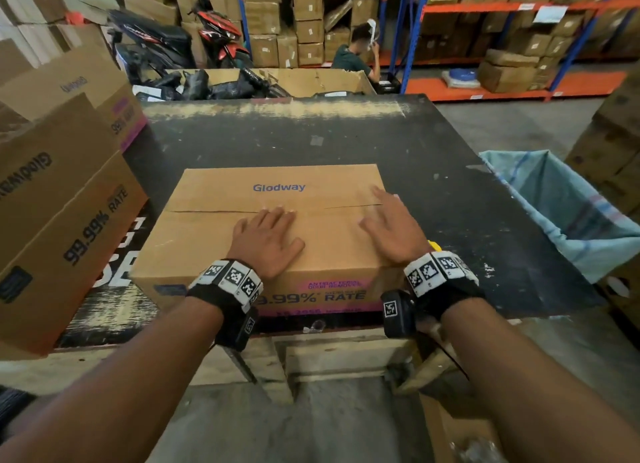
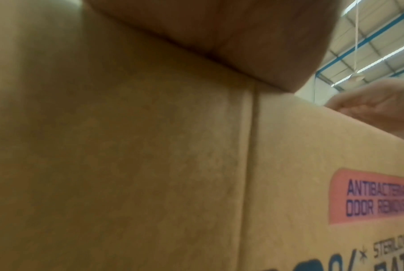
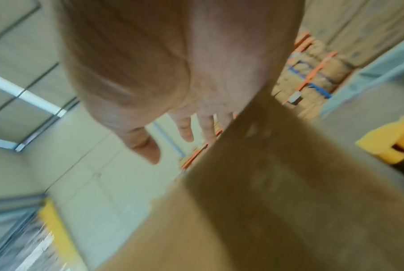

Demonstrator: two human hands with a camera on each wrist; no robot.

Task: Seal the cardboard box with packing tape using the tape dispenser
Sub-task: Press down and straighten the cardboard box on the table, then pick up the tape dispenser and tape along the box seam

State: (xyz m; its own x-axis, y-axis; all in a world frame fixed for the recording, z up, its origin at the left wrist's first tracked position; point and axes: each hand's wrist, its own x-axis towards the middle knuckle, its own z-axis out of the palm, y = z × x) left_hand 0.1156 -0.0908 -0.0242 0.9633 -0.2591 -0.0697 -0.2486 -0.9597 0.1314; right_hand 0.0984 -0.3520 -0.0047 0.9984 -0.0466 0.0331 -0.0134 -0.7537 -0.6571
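Note:
A brown cardboard box point(image 1: 214, 241) printed "Glodway" lies on the dark worktable point(image 1: 450, 172), its top flaps closed along a bare seam point(image 1: 211, 212). My left hand point(image 1: 266, 236) presses flat on the top, fingertips at the seam. My right hand point(image 1: 391, 227) lies flat with spread fingers at the box's right end. A small part of a yellow object point(image 1: 434, 245), possibly the tape dispenser, peeks out behind my right wrist; it also shows as a yellow object point(image 3: 391, 144) beside the box point(image 3: 242, 201). The left wrist view shows the box side point(image 2: 149, 165) under my palm.
Stacked printed cartons point(image 1: 62, 199) crowd the table's left edge. A pale blue sack point(image 1: 561, 213) hangs open at the right. Behind the table stands a big carton bin point(image 1: 329, 80) of black parcels. Shelving with boxes and a seated person point(image 1: 356, 54) are farther back.

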